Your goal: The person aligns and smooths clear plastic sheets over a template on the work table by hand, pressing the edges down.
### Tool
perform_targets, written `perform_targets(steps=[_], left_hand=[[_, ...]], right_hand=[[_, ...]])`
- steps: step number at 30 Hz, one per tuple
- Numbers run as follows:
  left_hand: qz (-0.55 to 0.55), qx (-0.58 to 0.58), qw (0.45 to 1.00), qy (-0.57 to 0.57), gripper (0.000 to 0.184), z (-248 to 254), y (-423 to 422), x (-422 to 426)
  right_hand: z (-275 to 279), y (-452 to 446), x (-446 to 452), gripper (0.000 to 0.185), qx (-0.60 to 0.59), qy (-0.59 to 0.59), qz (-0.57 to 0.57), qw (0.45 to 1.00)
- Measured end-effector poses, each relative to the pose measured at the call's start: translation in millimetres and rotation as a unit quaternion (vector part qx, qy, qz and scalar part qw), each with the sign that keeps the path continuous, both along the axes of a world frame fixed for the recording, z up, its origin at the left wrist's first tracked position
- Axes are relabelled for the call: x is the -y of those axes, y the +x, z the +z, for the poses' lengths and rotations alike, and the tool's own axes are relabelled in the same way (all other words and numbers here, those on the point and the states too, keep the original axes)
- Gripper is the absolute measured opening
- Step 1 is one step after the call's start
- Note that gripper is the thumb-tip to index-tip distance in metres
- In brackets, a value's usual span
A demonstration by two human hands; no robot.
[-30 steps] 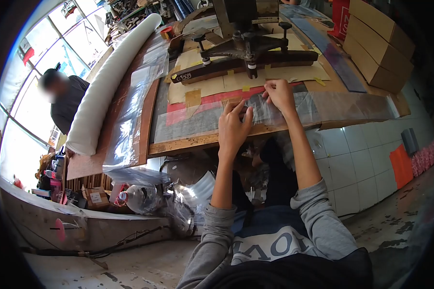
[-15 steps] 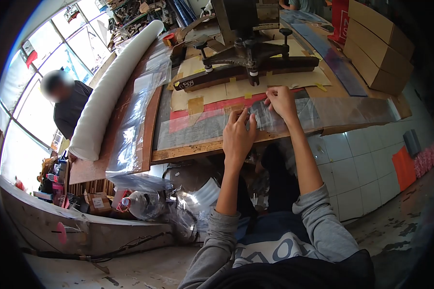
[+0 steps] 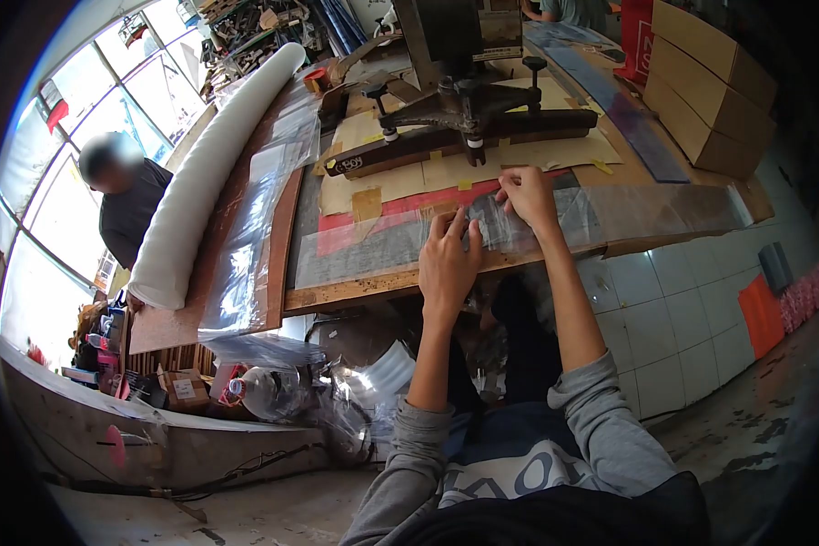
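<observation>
A long clear plastic sheet (image 3: 373, 241) lies along the front of the workbench, over a grey surface and part of a red strip (image 3: 337, 231). My left hand (image 3: 449, 259) rests on this sheet, its fingers stretched out and slightly apart. To the right and a little farther back, my right hand (image 3: 530, 200) is closed in a pinch at the sheet's far side, where the plastic looks wrinkled and lifted. Its fingertips partly hide the pinched edge. Just beyond both hands stands a dark metal press bar (image 3: 464, 146) above a beige board (image 3: 391, 187) with yellow tape.
A thick white roll (image 3: 218, 173) and more clear film (image 3: 255, 218) lie at left. Cardboard boxes (image 3: 710, 86) and a blue-tinted strip (image 3: 628, 127) are at right. A person (image 3: 127, 196) is beyond the roll; another person (image 3: 578, 11) is at the back.
Both hands stay almost in place; the right fingers have curled slightly. The whole view has shifted a little.
</observation>
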State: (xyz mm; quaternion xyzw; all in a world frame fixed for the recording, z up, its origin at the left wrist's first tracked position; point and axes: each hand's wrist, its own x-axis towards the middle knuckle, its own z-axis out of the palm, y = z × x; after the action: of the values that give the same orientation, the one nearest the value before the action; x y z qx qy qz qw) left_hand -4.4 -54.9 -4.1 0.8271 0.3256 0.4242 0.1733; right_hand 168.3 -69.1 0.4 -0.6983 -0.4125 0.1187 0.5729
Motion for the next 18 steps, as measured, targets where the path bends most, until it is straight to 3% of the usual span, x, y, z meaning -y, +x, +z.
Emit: perform_targets(steps=[18], left_hand=[[0.003, -0.006, 1.0, 0.011, 0.031, -0.2, -0.9, 0.6]], right_hand=[[-1.4, 1.0, 0.1, 0.019, -0.012, 0.001, 0.004, 1.0]])
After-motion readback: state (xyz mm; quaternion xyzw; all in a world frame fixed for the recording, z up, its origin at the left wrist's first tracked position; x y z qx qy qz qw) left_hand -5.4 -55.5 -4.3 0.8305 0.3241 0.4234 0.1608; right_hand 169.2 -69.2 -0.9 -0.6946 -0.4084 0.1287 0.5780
